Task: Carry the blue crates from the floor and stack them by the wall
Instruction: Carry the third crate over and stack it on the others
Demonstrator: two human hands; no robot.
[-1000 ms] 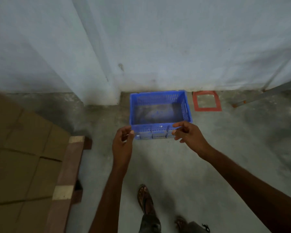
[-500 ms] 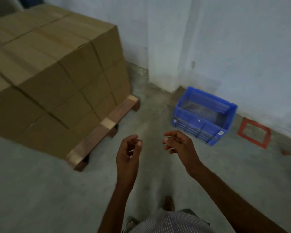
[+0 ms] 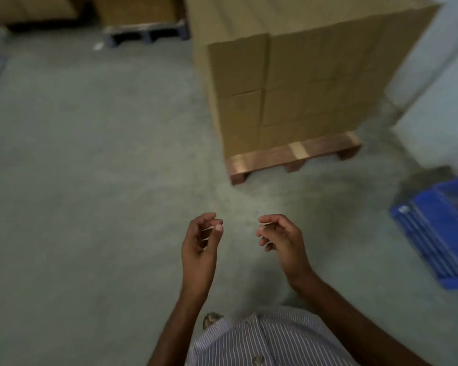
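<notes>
A blue plastic crate (image 3: 439,231) sits on the concrete floor at the right edge of the view, partly cut off, close to the white wall (image 3: 439,83). My left hand (image 3: 200,247) and my right hand (image 3: 282,241) hover side by side in the lower middle, well left of the crate. Both hold nothing, with fingers loosely curled and apart. No other crate is in view.
A tall stack of cardboard boxes (image 3: 296,80) on a wooden pallet (image 3: 294,157) stands ahead to the right. Further boxes on a dark pallet (image 3: 146,33) sit at the far back. Grey concrete floor (image 3: 90,167) spreads to the left. My striped shirt (image 3: 262,339) fills the bottom.
My hands let go of the blue crate by the wall and drew back empty. The view swung left, so the crate slid to the right edge and the boxes came to the middle.
</notes>
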